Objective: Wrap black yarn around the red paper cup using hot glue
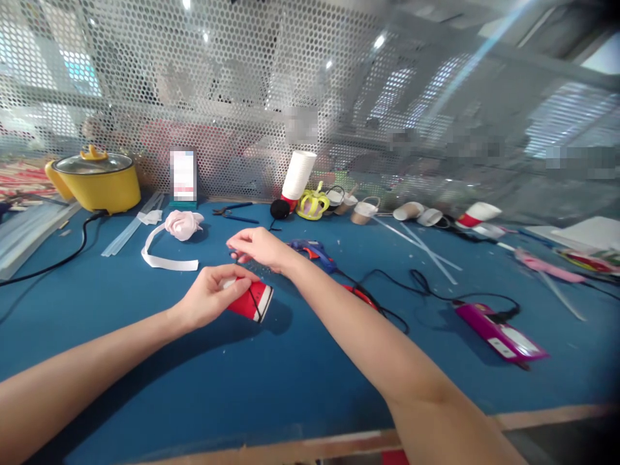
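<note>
My left hand is closed round a red and white paper cup that lies tilted on its side above the blue tabletop. Black yarn runs across the cup's red wall and along its pale rim. Just beyond the cup, my right hand has its fingers pinched together on a dark strand that looks like the same yarn. A ball of black yarn rests farther back. To the right of my right hand lies a blue glue gun, partly hidden by my forearm.
Pliers, a white ribbon roll, a phone and a yellow electric pot stand at the back left. Stacked paper cups and a yellow crown-shaped piece are behind. Cables lead to a purple power strip.
</note>
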`<state>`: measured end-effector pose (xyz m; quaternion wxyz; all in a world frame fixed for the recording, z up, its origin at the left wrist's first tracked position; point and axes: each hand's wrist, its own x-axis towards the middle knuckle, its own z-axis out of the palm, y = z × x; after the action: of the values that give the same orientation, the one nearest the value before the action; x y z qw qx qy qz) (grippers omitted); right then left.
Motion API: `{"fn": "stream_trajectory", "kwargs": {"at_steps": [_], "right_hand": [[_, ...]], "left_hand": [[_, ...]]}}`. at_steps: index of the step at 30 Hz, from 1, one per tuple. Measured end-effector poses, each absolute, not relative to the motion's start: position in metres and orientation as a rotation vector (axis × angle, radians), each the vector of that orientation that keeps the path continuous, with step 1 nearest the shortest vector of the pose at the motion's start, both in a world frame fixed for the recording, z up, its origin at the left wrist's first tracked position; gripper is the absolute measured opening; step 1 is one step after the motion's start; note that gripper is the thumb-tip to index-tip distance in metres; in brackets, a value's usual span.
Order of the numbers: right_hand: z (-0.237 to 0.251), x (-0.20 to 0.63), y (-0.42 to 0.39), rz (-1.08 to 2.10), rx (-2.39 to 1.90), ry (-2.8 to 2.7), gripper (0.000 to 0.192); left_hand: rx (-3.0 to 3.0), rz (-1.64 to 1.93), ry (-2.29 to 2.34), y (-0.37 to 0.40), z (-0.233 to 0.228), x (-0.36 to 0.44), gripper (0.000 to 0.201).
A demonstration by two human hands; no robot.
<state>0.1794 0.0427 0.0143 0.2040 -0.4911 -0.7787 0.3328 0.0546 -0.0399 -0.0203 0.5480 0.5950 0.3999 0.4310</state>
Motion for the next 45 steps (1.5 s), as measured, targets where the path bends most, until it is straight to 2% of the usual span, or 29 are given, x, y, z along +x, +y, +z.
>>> {"fn": "stream_trajectory", "kwargs": {"at_steps": [4,8,11,18,22,26,28,31,33,40,45], "right_hand": [[0.013,0.212,0.05,0.541,-1.613,-2.162,0.015],[0.017,0.264,0.058,0.191,-1.905,-2.034,0.023],[0.014,0.301,0.062,0.068,-2.129,-1.963,0.025],[-0.019,0.332,0.07,0.195,-2.364,-1.975,0.011],[-0.027,0.327,0.073,0.166,-2.274,-1.885,0.025],[-0.013,0.322,0.057,0.198,-2.111,-1.773,0.041],[0.0,0.318,0.041,0.325,-1.984,-1.774,0.038],[0.017,0.309,0.01,0.842,-1.655,-1.698,0.018],[0.025,0.301,-0.009,1.01,-1.573,-1.676,0.016],[0.027,0.277,-0.041,1.12,-1.452,-1.758,0.022],[0.023,0.277,-0.045,1.065,-1.555,-1.841,0.016]], "left_hand": [[1.307,1.122,1.041,-0.035,-0.019,0.054,0.026],[1.197,1.158,1.139,-0.027,-0.02,0.054,0.029],[1.198,1.141,1.189,-0.026,-0.021,0.053,0.03],[1.265,1.005,1.252,-0.027,-0.023,0.051,0.035],[1.296,0.986,1.257,-0.026,-0.026,0.051,0.036],[1.332,0.974,1.27,-0.024,-0.027,0.05,0.034],[1.349,0.974,1.294,-0.023,-0.026,0.05,0.033],[1.376,0.95,1.317,-0.022,-0.025,0.05,0.033],[1.411,0.925,1.329,-0.022,-0.025,0.05,0.033],[1.534,0.863,1.395,-0.021,-0.027,0.047,0.037],[1.512,0.853,1.419,-0.021,-0.025,0.048,0.036]]}}
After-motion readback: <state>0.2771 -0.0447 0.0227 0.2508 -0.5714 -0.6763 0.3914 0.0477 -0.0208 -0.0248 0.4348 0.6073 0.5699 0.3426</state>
